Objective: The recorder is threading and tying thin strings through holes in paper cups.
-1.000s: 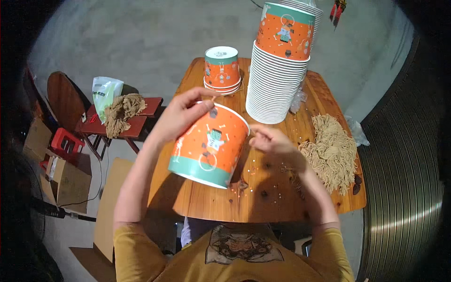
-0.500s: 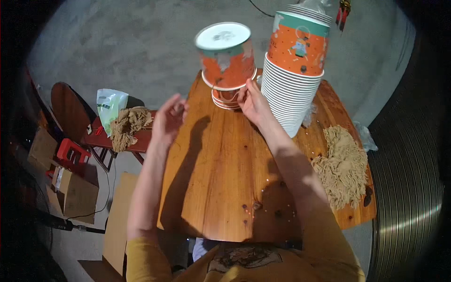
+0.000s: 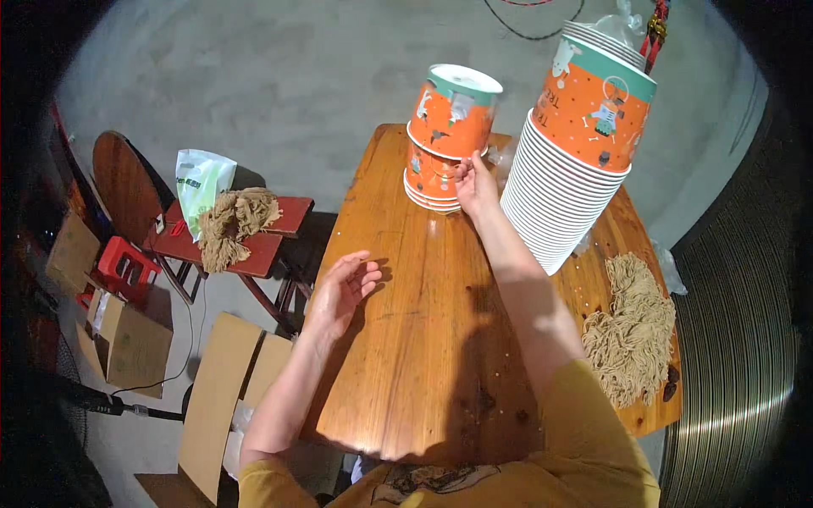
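Seating a paper bucket (image 3: 453, 110) onto the short stack (image 3: 430, 182) at the table's 12 o'clock edge, judging by the layout: bucket tilted toward 1 o'clock, base only partly nested in the one beneath, not yet sitting level. Right hand (image 3: 474, 182) stretched far forward, fingertips pinching the bucket's lower edge from the 5 o'clock side. Left hand (image 3: 343, 292) resting loose at the table's 9 o'clock edge, palm up, fingers softly curled, gripping nothing. Finishing the step would call for tipping the bucket upright, pressing it straight down until the rims meet, then letting go without nudging the pile. Buckets of stiff coated paper, tapered and round, orange with a teal band near the rim and small cartoon figures, white inside. Just beside them, toward 2 o'clock, a far taller stack (image 3: 576, 161) leaning a little, white rolled rims ribbed one over another, close enough to be bumped by the forearm. Table (image 3: 423, 339) of glossy orange-brown planks, grain visible, dotted with small crumbs. At 4 o'clock, a heap of pale tan strands (image 3: 631, 330), stringy and tangled, dry-looking. Off the table toward 9 o'clock, a low red stool (image 3: 254, 241) bearing a similar frayed bundle (image 3: 233, 224) and a crinkled white-and-green plastic bag (image 3: 199, 178); flat cardboard sheets (image 3: 212, 389) on the concrete floor at 7 o'clock.
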